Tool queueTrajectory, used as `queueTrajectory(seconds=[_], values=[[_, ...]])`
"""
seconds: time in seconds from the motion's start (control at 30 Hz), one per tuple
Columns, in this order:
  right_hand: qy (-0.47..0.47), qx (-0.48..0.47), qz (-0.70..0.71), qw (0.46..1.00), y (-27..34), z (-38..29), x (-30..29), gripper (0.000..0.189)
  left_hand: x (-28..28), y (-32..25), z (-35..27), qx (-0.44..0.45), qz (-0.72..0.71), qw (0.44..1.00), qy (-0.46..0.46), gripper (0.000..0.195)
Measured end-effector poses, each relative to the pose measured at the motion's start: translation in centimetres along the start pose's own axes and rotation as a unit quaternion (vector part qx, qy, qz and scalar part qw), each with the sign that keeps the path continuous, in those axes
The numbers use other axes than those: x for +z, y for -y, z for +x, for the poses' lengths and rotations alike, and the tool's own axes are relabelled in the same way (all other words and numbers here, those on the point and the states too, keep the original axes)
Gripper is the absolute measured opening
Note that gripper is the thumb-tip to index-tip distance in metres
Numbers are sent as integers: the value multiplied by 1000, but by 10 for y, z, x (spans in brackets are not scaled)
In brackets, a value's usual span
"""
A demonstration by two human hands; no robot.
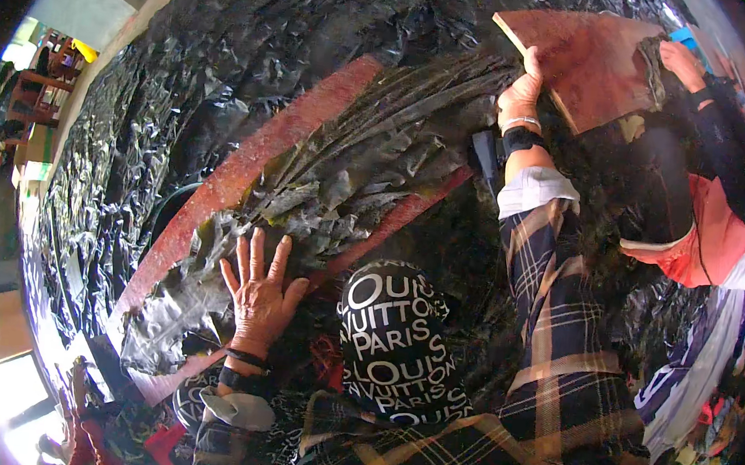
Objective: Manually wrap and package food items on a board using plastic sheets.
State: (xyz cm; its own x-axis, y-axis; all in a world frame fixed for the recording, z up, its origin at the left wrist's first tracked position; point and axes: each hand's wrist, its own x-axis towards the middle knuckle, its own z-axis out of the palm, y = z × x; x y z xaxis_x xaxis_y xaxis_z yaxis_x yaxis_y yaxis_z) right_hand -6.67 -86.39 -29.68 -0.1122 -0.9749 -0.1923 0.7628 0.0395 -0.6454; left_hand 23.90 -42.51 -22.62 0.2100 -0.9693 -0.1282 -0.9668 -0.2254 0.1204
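My left hand lies palm down with fingers spread, over the near end of a layer of dark dried leaves. The leaves lie lengthwise on a long reddish board, whose two long edges show on either side of them. Up and to the right, my right hand grips the near edge of a flat reddish-brown wooden board, with the thumb on its edge; the fingers are mostly hidden. Crumpled translucent plastic lies left of my left hand.
Crinkled black plastic sheeting spreads beyond the leaves. My knee, in black cloth with white lettering, is close in front. A co-worker's hand holds a dark bundle over the board at right. A black object sits near my right wrist.
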Motion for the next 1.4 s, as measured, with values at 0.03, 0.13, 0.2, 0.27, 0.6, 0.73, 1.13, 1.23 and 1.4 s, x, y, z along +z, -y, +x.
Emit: queueTrajectory(seconds=[0.03,0.13,0.2,0.27,0.6,0.73,1.13,1.23,1.4], values=[[3,-21,-6,1000,-3,5,-5,57,0,0,0,-2,1,1000,-2,69],[11,-83,-26,996,-9,12,-13,51,0,-1,0,1,0,1000,0,70],[39,-91,-2,995,-4,19,-14,45,1,-4,1,4,-6,1000,-5,69],[16,-99,-29,995,-7,13,-6,43,-1,-3,0,4,-13,1000,-11,69],[238,-323,-466,789,27,-156,143,39,-2,2,-5,4,-18,999,-29,66],[600,-424,-507,450,3,-240,151,26,-3,-8,1,33,-32,998,-49,67],[586,-390,-645,297,-49,-268,97,10,-39,-11,1,-119,-361,916,-131,26],[586,-419,-622,307,-49,-270,100,5,-47,-9,-3,-24,-146,958,-246,28],[578,-454,-584,345,-44,-267,100,8,-44,-9,26,-2,35,951,-306,34]])
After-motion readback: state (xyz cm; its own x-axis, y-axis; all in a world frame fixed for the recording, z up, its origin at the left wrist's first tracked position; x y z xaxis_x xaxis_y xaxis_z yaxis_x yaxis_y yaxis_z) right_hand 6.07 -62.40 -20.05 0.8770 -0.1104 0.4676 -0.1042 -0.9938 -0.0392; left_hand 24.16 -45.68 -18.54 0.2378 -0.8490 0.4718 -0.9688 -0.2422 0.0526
